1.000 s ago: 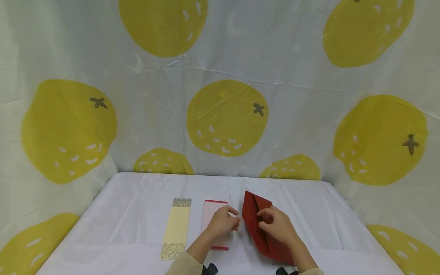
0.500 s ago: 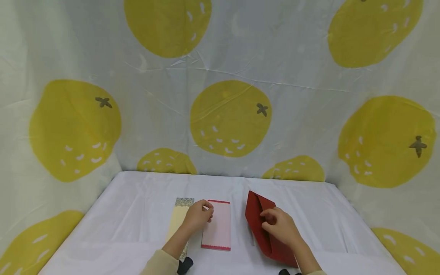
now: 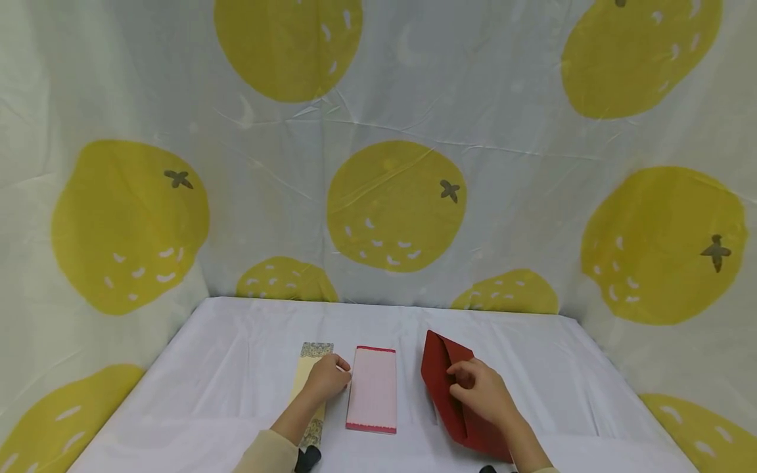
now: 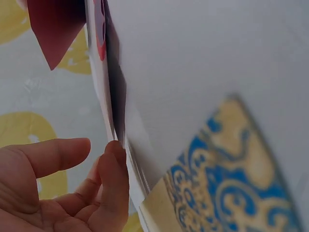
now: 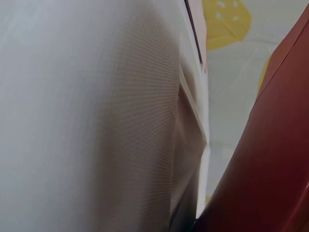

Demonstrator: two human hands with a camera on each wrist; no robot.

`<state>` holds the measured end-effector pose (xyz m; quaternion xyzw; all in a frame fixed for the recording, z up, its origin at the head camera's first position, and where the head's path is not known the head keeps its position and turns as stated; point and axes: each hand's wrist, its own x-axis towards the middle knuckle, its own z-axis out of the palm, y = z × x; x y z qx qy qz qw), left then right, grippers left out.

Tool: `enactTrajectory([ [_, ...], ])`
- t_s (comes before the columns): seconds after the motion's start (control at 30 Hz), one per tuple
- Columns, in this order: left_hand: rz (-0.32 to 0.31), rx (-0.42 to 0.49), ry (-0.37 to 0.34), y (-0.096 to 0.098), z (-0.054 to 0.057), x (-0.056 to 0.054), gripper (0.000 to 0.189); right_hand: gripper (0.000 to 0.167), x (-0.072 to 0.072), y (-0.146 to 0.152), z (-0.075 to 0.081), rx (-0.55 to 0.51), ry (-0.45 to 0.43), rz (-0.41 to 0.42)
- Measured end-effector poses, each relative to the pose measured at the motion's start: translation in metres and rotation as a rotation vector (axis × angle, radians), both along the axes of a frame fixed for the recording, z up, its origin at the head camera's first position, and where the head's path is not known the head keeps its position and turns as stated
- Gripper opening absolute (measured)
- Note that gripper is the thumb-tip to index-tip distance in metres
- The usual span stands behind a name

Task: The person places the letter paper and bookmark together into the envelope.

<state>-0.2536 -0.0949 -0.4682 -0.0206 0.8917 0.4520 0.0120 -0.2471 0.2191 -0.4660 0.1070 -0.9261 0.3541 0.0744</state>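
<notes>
A red envelope [image 3: 437, 381] stands tilted at the right, its opening gaping. My right hand [image 3: 481, 389] grips its upper edge between thumb and curled fingers. In the right wrist view, the red paper [image 5: 270, 164] fills the right side and that hand is out of sight. A cream card [image 3: 303, 373] with ornate end bands lies at the left, partly covered by my left hand [image 3: 328, 378]. That hand holds nothing; its thumb and fingers are apart in the left wrist view, fingertips [image 4: 115, 154] low by the cloth. Beside it lies a pink card [image 3: 372, 389] with red ends.
A white cloth [image 3: 248, 368] covers the table. Hanging cloth [image 3: 266, 197] printed with yellow fruit encloses the back and both sides. A dark strap end [image 3: 309, 458] shows below the left wrist.
My left hand has drawn away from beside the envelope, moving left across the pink card to over the cream card. My right hand keeps its hold on the envelope.
</notes>
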Motion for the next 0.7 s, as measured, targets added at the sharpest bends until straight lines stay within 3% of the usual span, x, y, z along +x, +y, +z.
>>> enactTrajectory([
  [0.43,-0.003,-0.013,-0.039,0.006,-0.004,0.0,0.014,0.024,-0.003,0.002,-0.006,-0.004,0.03,0.01],
  [0.7,0.046,-0.063,-0.055,0.012,-0.009,-0.004,0.018,0.025,-0.001,0.001,-0.004,0.013,0.015,0.009],
])
